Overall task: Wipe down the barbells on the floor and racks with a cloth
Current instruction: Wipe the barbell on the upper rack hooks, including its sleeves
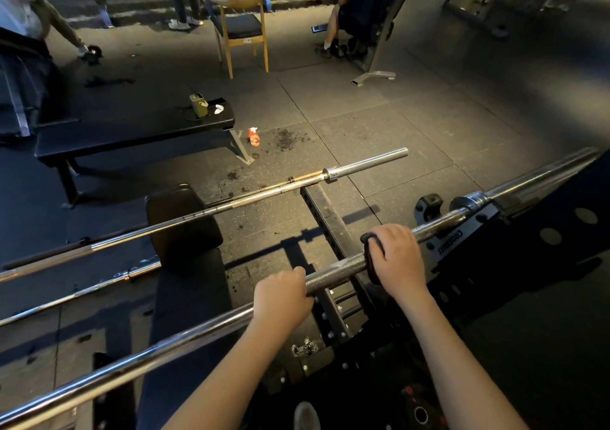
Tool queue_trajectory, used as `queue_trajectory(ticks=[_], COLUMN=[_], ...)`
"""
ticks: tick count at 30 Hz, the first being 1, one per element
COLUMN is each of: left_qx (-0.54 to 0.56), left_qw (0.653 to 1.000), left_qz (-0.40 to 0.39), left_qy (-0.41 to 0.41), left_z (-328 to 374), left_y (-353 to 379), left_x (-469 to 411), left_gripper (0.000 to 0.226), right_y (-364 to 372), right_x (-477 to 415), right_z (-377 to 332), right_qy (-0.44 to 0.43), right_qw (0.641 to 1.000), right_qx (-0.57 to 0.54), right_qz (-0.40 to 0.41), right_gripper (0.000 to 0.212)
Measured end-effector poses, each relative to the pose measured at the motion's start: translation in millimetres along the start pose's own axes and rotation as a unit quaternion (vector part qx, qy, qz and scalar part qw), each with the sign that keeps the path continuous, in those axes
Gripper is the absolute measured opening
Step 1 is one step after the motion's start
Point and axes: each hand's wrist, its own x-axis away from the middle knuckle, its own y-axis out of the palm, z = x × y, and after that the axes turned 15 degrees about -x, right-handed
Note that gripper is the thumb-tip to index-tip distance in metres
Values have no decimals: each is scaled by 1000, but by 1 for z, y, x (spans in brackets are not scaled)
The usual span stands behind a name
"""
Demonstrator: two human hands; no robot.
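A steel barbell [333,276] lies across the black rack [462,248], running from lower left to upper right. My left hand [280,299] grips its shaft bare. To its right, my right hand [396,258] is curled over the same shaft, holding a dark cloth [373,248] wrapped round the bar. A second barbell [264,195] sits further out across the rack, over the bench's headrest. Another bar [82,292] lies lower, at the left.
A black bench [185,297] runs under the bars. A flat bench [132,132] with small items stands at the left, an orange spray bottle [254,136] on the floor beside it. A wooden chair [242,30] and people stand at the back.
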Motion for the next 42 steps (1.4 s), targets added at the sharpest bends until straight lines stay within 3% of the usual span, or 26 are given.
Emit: queue_trajectory(ticks=[2, 3, 6, 9, 14, 18, 21, 24, 27, 32, 34, 36, 38, 42], left_qx=[103, 173, 263, 211, 67, -7, -45, -66, -70, -49, 0, 46, 57, 11], left_qw=[985, 960, 887, 927, 980, 994, 998, 996, 995, 997, 1000, 994, 985, 993], left_qz=[-136, -217, -379, -311, -188, -107, -16, 48, 56, 52, 3, -95, -160, -118], left_qy=[26, 25, 11, -7, -13, -24, -31, -39, -46, -37, -10, 12, 15, -1], left_z=[-12, -19, -31, -26, -19, -13, -8, -4, -3, -4, -11, -22, -29, -27], left_y=[-7, -10, -14, -11, -12, -5, 3, 7, 8, 6, -1, -9, -12, -8], left_x=[-12, -18, -26, -22, -11, -4, 5, 11, 11, 11, 8, 3, 0, 5], left_gripper=[33, 36, 27, 22, 35, 33, 27, 24, 23, 23, 25, 32, 34, 31], right_y=[10, 16, 14, -5, 3, 21, 1, -5, 17, 17, 6, 6, 15, 27], right_x=[2, 6, 19, 0, -16, 14, 7, -9, 0, 19, 11, 10, 15, 8], right_z=[-9, -13, -14, 2, -5, -25, -8, -3, -26, -27, -21, -17, -16, -18], right_qy=[45, 51, -15, -27, 69, -28, -61, -1, 63, -67, -89, -109, -113, -112], right_qw=[999, 998, 996, 993, 996, 996, 990, 999, 995, 982, 975, 971, 978, 989], right_qx=[-7, -23, -66, -27, 54, -29, -25, -4, -71, -107, -85, -45, -31, -36], right_qz=[23, 20, -51, -108, 2, -76, -127, -34, -6, -137, -187, -210, -174, -91], right_gripper=[24, 20, 24, 23, 21, 25, 22, 21, 24, 38, 39, 41, 39, 30])
